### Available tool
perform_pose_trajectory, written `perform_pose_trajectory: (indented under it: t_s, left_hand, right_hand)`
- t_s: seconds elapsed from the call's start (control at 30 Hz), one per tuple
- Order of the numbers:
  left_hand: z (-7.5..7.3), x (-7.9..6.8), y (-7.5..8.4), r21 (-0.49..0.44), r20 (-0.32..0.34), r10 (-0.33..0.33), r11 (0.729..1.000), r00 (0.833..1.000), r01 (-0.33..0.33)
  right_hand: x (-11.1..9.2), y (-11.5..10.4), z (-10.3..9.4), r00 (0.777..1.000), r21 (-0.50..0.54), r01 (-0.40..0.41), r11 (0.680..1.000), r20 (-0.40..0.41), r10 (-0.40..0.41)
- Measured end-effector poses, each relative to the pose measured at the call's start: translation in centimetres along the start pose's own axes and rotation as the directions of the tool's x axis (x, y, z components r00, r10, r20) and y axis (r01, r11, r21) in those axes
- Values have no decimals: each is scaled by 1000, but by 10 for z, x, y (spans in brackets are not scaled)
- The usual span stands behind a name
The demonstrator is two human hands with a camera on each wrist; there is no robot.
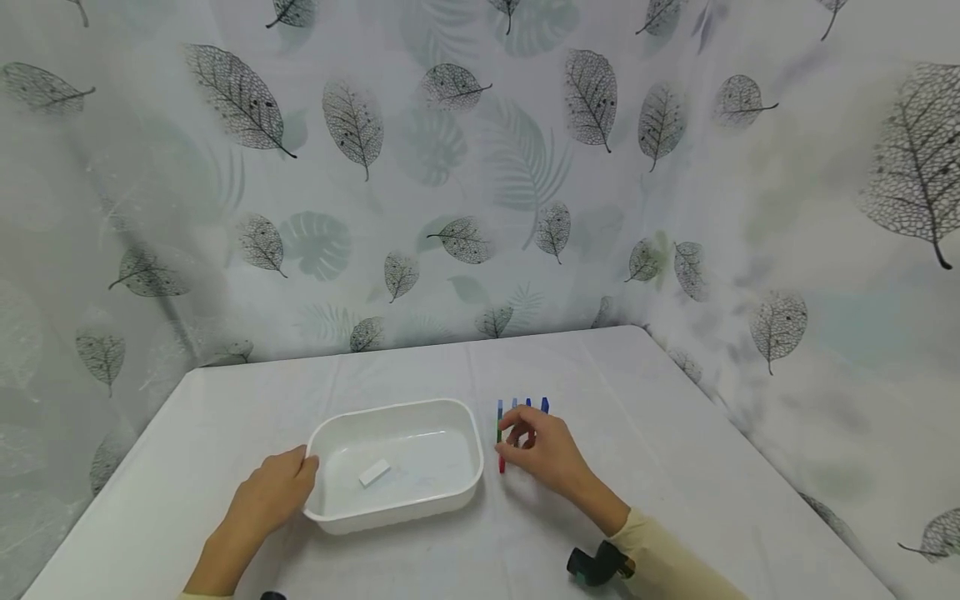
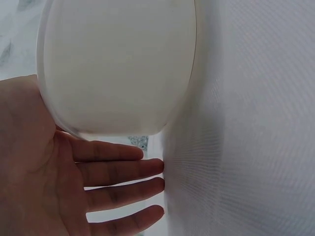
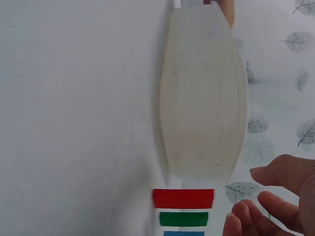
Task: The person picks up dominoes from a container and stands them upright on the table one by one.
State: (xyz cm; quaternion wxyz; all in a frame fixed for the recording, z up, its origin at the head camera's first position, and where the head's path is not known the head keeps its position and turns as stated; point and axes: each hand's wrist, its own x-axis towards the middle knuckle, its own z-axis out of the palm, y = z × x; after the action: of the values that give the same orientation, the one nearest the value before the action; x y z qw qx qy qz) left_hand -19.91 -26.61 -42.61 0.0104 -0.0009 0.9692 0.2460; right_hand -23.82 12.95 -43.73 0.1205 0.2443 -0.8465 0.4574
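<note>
A white rectangular basin sits on the table, with a small white block lying in it. At its left end my left hand holds the rim, thumb hooked over it. The left wrist view shows the other fingers stretched along the outside, while the thumb is hidden behind the basin. Right of the basin stand narrow pieces in rows; red, green and blue ones show in the right wrist view. Over them hovers my right hand, thumb and fingers loosely curved with nothing seen between them.
Blue pieces mark the far end of the rows. A black angled object shows by the right sleeve. Leaf-printed cloth hangs behind and beside the white-covered table.
</note>
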Motion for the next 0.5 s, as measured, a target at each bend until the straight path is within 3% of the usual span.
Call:
perform_pose_trajectory:
  t_s: [0.2, 0.33, 0.5]
  left_hand:
    - [1, 0, 0, 3, -6, -1, 1000, 1000, 1]
    - [1, 0, 0, 1, -5, -4, 1000, 1000, 4]
    - [0, 1, 2, 4, -5, -2, 1000, 1000, 2]
  right_hand:
    - [18, -27, 4, 998, 21, 67, 998, -12, -67]
    - [29, -46, 19, 991, 45, 118, 992, 51, -120]
    - [38, -68, 42, 967, 64, 195, 979, 154, -203]
